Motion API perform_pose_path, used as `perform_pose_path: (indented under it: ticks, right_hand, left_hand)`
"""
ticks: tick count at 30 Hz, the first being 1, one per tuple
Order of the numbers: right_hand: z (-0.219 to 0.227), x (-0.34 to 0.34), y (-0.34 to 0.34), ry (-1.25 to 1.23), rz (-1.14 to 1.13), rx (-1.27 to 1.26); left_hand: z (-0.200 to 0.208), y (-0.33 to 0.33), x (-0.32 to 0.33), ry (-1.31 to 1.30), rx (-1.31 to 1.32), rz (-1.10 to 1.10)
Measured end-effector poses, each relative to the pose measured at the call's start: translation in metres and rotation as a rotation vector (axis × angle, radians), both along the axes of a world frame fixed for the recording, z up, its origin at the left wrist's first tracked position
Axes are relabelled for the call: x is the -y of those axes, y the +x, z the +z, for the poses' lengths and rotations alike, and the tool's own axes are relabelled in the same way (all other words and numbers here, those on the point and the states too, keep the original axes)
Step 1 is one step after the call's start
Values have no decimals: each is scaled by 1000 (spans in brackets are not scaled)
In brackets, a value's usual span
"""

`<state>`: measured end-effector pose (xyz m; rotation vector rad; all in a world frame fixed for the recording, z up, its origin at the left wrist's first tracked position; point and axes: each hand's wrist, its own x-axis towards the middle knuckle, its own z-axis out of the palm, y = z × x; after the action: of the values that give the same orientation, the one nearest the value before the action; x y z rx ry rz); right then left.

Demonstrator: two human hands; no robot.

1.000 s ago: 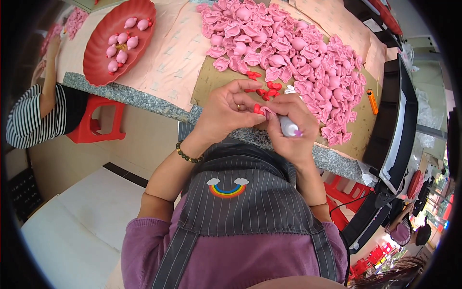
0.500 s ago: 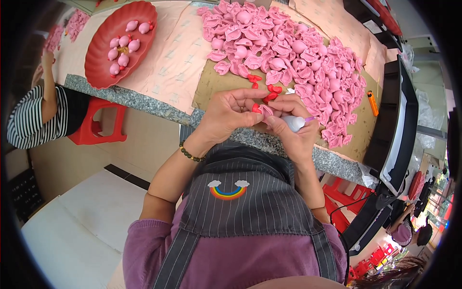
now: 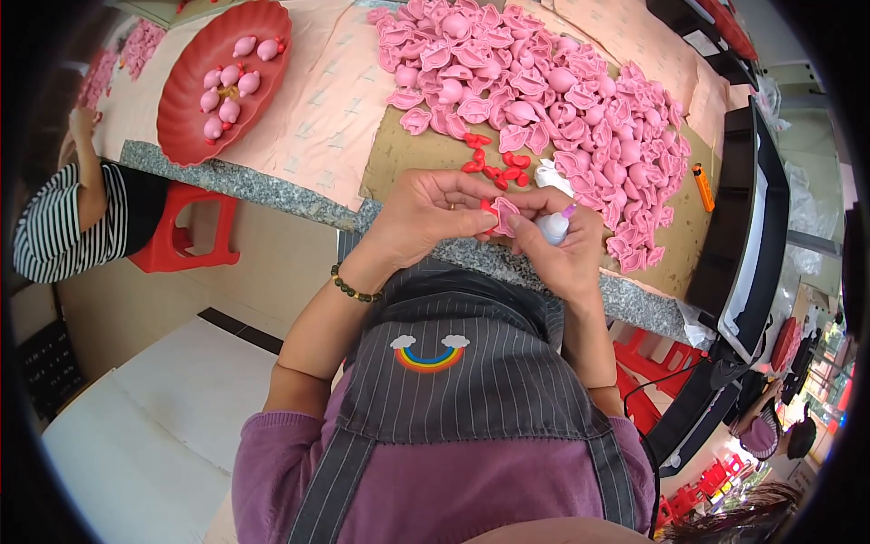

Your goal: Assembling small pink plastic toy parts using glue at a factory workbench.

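Over the counter's front edge, my two hands meet around a small pink rubbery piece [image 3: 506,217] with a hollow face. My left hand [image 3: 424,216] is closed, thumb and fingers pinching a small red piece [image 3: 488,218] against the pink one. With thumb and fingertips, my right hand [image 3: 564,257] grips the pink piece. A white squeeze bottle [image 3: 552,228] with a purple tip is also tucked in that hand, its tip pointing up and right. Just beyond my fingers, several loose red pieces [image 3: 494,172] lie on the brown board [image 3: 388,168].
A large heap of pink pieces [image 3: 544,95] covers much of the board. Left of it stands a red scalloped dish [image 3: 172,122] with several pink-and-red figures. An orange cutter [image 3: 702,188] lies at right, beside a black tray [image 3: 739,218]. A person in striped sleeves [image 3: 68,218] sits far left.
The bottle in my right hand has swung so its tip points more upward. The pink piece is turned with its hollow face up, and more loose red pieces show beyond my fingers.
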<state>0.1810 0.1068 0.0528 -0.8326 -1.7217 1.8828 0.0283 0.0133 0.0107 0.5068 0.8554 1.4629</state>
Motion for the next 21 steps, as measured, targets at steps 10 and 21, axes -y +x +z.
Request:
perform_pose_path:
  ticks: [10,21]
  right_hand:
    - [-3,-4,2,19,22,74]
    - [-9,-17,32,-53,71,-105]
  left_hand:
    - [-3,4,-4,14,32,65]
    - [-7,-5,1,41,174,106]
